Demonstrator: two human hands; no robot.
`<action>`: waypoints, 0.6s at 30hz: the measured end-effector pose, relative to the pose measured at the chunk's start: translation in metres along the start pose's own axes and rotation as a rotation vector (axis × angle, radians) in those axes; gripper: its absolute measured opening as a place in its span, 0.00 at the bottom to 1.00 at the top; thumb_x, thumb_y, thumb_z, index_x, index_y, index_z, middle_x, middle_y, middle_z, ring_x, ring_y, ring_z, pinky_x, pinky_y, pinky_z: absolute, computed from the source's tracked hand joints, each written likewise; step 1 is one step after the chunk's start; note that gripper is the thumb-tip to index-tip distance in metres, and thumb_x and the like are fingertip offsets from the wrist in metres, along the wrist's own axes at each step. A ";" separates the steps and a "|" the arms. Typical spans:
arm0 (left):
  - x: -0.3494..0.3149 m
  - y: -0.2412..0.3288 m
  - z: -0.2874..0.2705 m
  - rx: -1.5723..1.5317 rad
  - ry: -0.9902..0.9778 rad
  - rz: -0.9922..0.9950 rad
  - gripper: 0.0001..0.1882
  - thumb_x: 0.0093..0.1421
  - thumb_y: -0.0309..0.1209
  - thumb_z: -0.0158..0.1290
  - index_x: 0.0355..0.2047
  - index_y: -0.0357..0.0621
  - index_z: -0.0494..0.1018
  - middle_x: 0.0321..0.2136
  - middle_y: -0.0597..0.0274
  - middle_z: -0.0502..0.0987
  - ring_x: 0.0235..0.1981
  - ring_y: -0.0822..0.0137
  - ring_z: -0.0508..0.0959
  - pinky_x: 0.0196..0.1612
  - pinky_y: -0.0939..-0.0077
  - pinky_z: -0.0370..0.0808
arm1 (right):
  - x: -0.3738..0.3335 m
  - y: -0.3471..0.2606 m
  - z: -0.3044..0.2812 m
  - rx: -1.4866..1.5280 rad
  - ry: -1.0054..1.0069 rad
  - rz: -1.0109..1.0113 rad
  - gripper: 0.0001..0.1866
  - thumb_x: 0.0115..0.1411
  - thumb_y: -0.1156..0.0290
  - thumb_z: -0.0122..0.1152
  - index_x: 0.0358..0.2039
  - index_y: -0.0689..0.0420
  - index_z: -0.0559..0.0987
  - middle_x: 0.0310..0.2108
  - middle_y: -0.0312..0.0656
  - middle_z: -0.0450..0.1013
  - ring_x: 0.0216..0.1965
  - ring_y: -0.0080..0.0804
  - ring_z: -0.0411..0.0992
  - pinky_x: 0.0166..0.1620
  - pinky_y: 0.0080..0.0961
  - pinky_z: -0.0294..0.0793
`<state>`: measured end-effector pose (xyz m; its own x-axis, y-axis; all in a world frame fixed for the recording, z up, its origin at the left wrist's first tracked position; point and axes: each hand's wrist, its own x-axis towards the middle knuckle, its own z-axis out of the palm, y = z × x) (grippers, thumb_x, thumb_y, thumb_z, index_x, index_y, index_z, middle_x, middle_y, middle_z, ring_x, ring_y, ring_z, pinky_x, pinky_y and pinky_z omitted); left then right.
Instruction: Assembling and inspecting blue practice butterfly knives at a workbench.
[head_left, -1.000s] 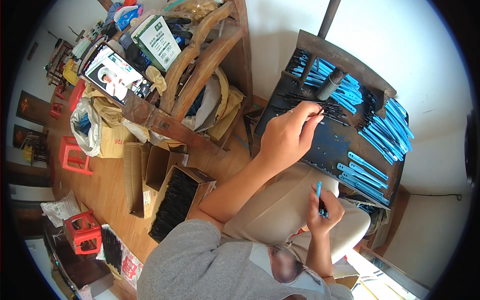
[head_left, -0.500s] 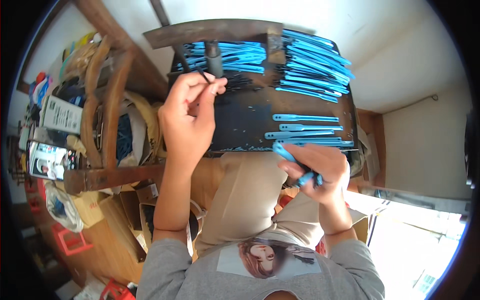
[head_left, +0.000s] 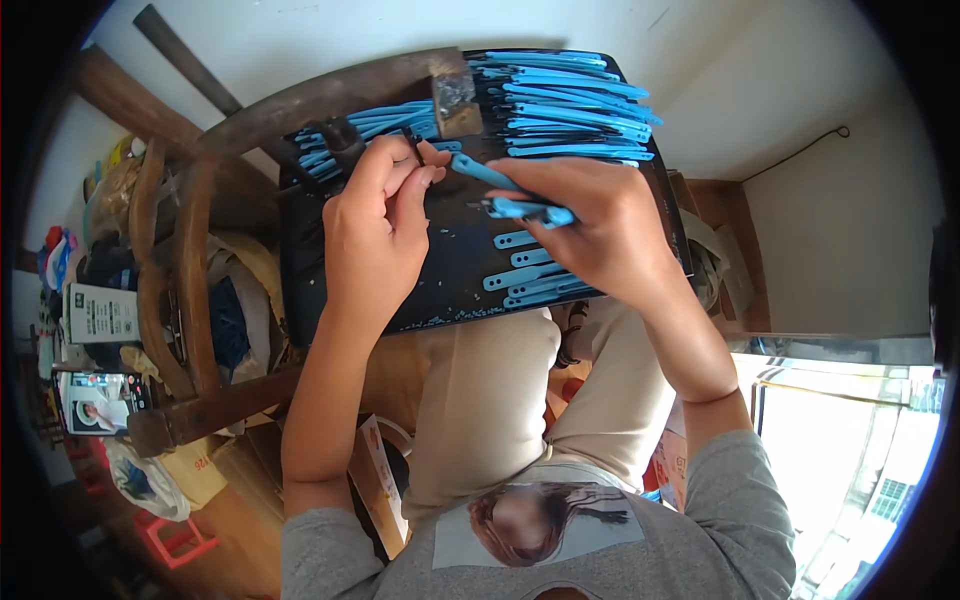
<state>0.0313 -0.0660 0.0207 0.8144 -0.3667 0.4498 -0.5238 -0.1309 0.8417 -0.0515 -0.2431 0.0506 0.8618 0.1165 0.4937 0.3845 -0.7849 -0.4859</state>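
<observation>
"Your right grip (head_left: 592, 215) has come up from the desk's near edge, where it was a moment ago, and now hangs over the desk (head_left: 450, 275), close to your left grip (head_left: 375, 225)."

"What is the largest thing before you?"

"That dark desk, just past your knees. Over its far left part you have a dark curved bar (head_left: 330, 85), ending in a worn block (head_left: 456, 105)."

"And what lies on your desk?"

"You have a thick stack of blue handles (head_left: 580, 95) at the far right, a smaller bunch (head_left: 385, 118) at the far left beyond your left grip, and a short row (head_left: 532, 258) near the edge closest to you, partly covered by your right grip."

"How do your two grips stand?"

"Your right one is closed around several loose handles (head_left: 482, 171), one slanting out toward your left fingertips; you cannot tell from this view whether it touches them. Your left one is narrow, thumb and fingertips pinching a thin black piece (head_left: 417, 148)."
</observation>
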 end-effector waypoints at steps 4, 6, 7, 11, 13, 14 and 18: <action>0.004 0.000 0.003 0.023 -0.042 0.038 0.03 0.60 0.19 0.50 0.34 0.36 0.69 0.30 0.54 0.81 0.30 0.64 0.83 0.28 0.79 0.74 | 0.010 0.017 0.007 -0.053 0.037 -0.035 0.25 0.40 0.81 0.66 0.44 0.56 0.80 0.32 0.45 0.78 0.33 0.44 0.76 0.35 0.30 0.76; 0.005 0.000 0.003 0.021 -0.040 -0.017 0.02 0.60 0.20 0.50 0.34 0.37 0.70 0.30 0.54 0.81 0.23 0.66 0.80 0.25 0.80 0.71 | 0.014 0.019 0.008 -0.081 0.025 -0.031 0.25 0.41 0.79 0.68 0.44 0.56 0.80 0.32 0.45 0.78 0.32 0.43 0.76 0.34 0.30 0.75; 0.004 -0.002 0.003 0.037 -0.045 -0.024 0.03 0.60 0.19 0.50 0.35 0.38 0.70 0.30 0.55 0.81 0.20 0.68 0.78 0.23 0.80 0.70 | 0.015 0.021 0.009 -0.069 0.030 -0.045 0.25 0.40 0.79 0.68 0.44 0.57 0.80 0.31 0.45 0.78 0.32 0.44 0.76 0.34 0.30 0.75; 0.005 -0.001 0.006 0.008 -0.047 -0.041 0.05 0.60 0.18 0.50 0.36 0.38 0.71 0.30 0.55 0.81 0.24 0.67 0.80 0.25 0.79 0.71 | 0.019 0.024 0.011 -0.057 0.035 -0.090 0.26 0.39 0.79 0.68 0.45 0.57 0.79 0.31 0.45 0.77 0.32 0.44 0.76 0.34 0.29 0.75; 0.005 -0.004 0.007 -0.006 -0.025 0.001 0.06 0.59 0.17 0.49 0.37 0.37 0.72 0.31 0.54 0.81 0.29 0.65 0.82 0.29 0.79 0.74 | 0.020 0.025 0.011 -0.057 0.036 -0.093 0.26 0.39 0.79 0.68 0.45 0.57 0.79 0.30 0.45 0.77 0.32 0.44 0.76 0.34 0.29 0.75; 0.006 -0.004 0.008 -0.003 -0.025 -0.004 0.06 0.59 0.17 0.49 0.37 0.37 0.72 0.31 0.54 0.81 0.29 0.65 0.82 0.29 0.79 0.74 | 0.020 0.025 0.011 -0.061 0.039 -0.098 0.27 0.39 0.79 0.69 0.45 0.57 0.79 0.30 0.45 0.77 0.32 0.44 0.76 0.34 0.29 0.75; 0.006 -0.004 0.010 -0.029 -0.012 0.030 0.07 0.59 0.16 0.50 0.38 0.36 0.72 0.31 0.53 0.81 0.33 0.63 0.83 0.33 0.79 0.75 | 0.020 0.026 0.010 -0.064 0.013 -0.092 0.27 0.39 0.79 0.68 0.45 0.58 0.79 0.30 0.45 0.77 0.32 0.44 0.76 0.34 0.29 0.75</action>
<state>0.0359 -0.0766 0.0165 0.7955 -0.3807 0.4714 -0.5402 -0.0932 0.8363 -0.0211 -0.2546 0.0408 0.8191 0.1823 0.5438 0.4398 -0.8083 -0.3914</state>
